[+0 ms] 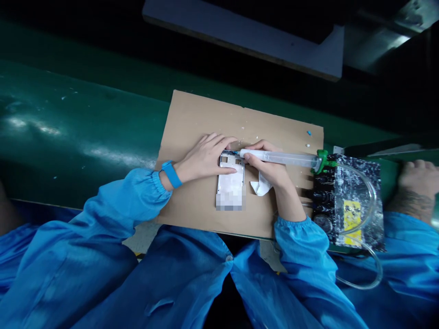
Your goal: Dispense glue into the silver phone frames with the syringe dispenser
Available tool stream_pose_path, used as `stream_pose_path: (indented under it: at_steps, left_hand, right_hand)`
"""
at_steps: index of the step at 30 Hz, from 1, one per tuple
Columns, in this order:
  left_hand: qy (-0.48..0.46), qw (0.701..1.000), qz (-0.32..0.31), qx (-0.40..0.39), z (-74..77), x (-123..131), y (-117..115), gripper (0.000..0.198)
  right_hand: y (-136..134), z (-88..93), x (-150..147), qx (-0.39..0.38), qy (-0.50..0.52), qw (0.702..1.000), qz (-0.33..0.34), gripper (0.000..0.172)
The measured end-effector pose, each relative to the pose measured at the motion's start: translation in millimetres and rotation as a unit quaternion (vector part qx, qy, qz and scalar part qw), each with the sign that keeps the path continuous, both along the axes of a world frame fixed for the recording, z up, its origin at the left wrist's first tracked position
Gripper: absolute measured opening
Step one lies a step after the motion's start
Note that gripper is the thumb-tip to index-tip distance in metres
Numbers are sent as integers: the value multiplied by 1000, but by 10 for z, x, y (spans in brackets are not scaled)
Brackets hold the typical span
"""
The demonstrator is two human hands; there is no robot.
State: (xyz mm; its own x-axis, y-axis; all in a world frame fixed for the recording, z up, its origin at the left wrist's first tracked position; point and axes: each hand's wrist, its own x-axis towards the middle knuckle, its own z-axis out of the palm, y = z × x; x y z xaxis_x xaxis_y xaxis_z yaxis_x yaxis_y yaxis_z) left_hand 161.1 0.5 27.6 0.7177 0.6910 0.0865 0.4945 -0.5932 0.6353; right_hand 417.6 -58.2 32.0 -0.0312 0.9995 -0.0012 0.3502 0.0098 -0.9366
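Observation:
A phone frame [230,180], a flat silver plate with cutouts near its top, lies on a cardboard sheet [192,114]. My left hand [209,157] grips its upper left part, the thumb across the face and the fingers curled toward the top edge. In my right hand [269,167] is a dispensing syringe [284,157] with pale contents, tilted almost flat. The syringe's blue needle tip points at the top edge of the phone frame; whether it touches cannot be made out. A crumpled white tissue [261,186] shows beneath my right hand.
Right of the cardboard stands a stained black dispenser box [358,183], joined to the syringe's green cap by a clear hose [373,196]. A small blue cap [309,133] and white specks lie on the cardboard. Another person's hand [420,180] rests at the far right.

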Motion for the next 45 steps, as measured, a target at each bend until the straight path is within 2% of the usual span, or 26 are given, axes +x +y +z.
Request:
stream_pose_path:
  at_steps: [23,27,34,45]
  left_hand:
    - [-12,1000,-3,4,-12,-9,3,78]
    - [-15,1000,-4,9,-25,-7,6,77]
    - [-6,1000,-3,9,-9,-5,5,76]
    - [0,1000,-3,7,-16,0,8,81]
  right_hand:
    - [-5,-99,35,8,22,1000,3,41]
    - [-3,-87,33,-1,23,1000,-1,45]
    - [2,-70,35,9,20,1000,-4,39]
    - [6,-85,37,11,34,999,-5,43]
